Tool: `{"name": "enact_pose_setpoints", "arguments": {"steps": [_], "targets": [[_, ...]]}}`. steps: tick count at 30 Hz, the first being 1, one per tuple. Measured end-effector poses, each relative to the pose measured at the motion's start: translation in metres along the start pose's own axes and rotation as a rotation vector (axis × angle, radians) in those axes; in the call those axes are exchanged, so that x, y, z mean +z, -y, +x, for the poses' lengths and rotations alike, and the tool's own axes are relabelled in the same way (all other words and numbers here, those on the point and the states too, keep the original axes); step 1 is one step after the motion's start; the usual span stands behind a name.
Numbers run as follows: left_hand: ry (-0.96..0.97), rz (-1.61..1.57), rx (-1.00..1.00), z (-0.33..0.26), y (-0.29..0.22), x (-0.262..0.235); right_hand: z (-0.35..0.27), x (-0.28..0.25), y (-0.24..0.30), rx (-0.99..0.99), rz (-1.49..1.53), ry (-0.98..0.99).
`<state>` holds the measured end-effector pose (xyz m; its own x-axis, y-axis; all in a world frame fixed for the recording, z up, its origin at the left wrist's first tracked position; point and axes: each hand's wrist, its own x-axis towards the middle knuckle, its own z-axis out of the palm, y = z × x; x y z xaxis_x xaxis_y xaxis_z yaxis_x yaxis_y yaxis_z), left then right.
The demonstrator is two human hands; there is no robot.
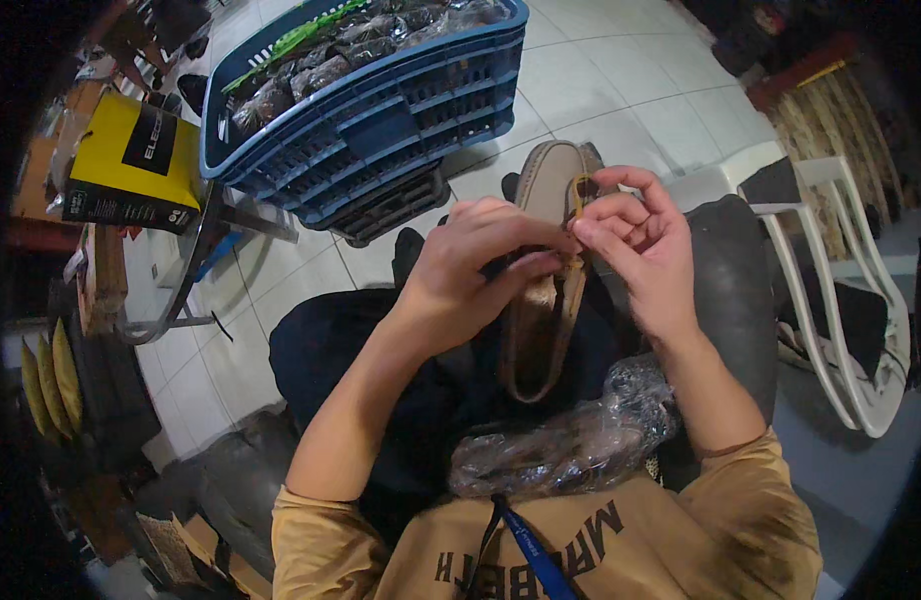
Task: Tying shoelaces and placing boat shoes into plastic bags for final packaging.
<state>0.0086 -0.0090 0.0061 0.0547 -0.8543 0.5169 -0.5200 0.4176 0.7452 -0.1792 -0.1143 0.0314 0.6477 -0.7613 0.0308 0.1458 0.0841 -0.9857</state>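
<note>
A tan, flat slip-on style shoe [551, 180] rests on my lap, toe pointing away and its heel opening toward me. My right hand [641, 240] is closed at the shoe's right side, thumb and fingers pinching a thin yellowish-brown lace [579, 188] that forms a small loop over the upper. From the left, my left hand [471, 255] reaches across the shoe's middle. Its thumb and forefinger are pinched together by the lace, and what lies between them is hidden. Across my lap, nearer to me, lies a clear plastic-wrapped bundle [551, 455] with brownish contents.
Ahead stands a blue plastic crate [381, 125] full of plastic-wrapped items, on top of a black crate [381, 218]. At the left, a yellow and black box [136, 160] sits near a metal-framed table. A white plastic chair [821, 270] is at the right.
</note>
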Motion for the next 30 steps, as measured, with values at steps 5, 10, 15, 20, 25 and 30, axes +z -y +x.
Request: {"name": "enact_pose_setpoints", "arguments": {"steps": [5,10,15,20,25,30], "targets": [[-0.019,-0.066,0.015,-0.001,0.004,0.003,0.008,0.001,0.001,-0.005,0.015,-0.008],[-0.004,-0.037,0.042,0.000,0.003,0.001,0.014,-0.003,-0.004,0.004,0.005,0.024],[-0.010,-0.120,-0.020,0.000,-0.006,-0.003,0.008,-0.005,0.013,-0.058,-0.363,0.072],[-0.082,-0.363,-0.220,-0.006,-0.007,0.002,-0.005,-0.005,0.014,-0.283,-0.598,0.030],[-0.097,-0.339,-0.190,-0.004,-0.003,0.001,-0.003,-0.005,0.009,-0.629,-0.857,0.127],[-0.106,-0.443,-0.197,-0.005,-0.007,0.001,-0.002,-0.005,0.010,-0.604,-0.816,0.172]]}}
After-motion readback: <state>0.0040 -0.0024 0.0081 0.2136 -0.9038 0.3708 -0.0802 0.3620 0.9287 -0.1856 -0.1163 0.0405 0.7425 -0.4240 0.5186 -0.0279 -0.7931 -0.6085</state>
